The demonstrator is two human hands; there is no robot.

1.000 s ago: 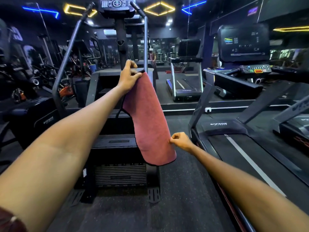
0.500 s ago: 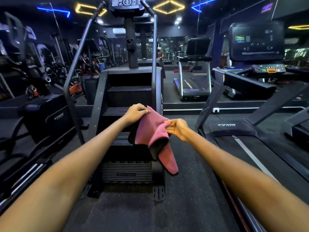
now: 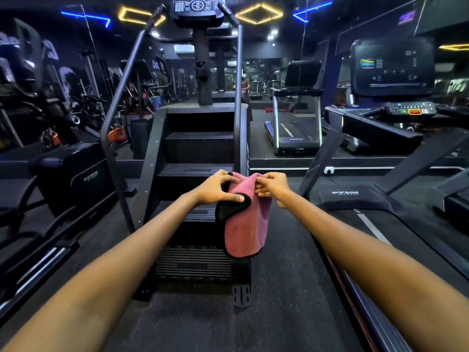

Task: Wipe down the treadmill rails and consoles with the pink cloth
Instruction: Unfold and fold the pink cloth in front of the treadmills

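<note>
I hold the pink cloth (image 3: 245, 224) at twelve o'clock before me, my left hand (image 3: 215, 188) gripping its folded top edge, my right hand (image 3: 272, 186) pinching the other corner with curled fingers (image 3: 261, 190). It hangs above the floor, touching nothing. The treadmill (image 3: 380, 207) waits at two o'clock. My pinch looks light; I think the dangling half could slip free and drop.

dim room lit by blue and yellow ceiling light strips (image 3: 258, 13); wide-angle bending at edges, mostly sharp.
</note>
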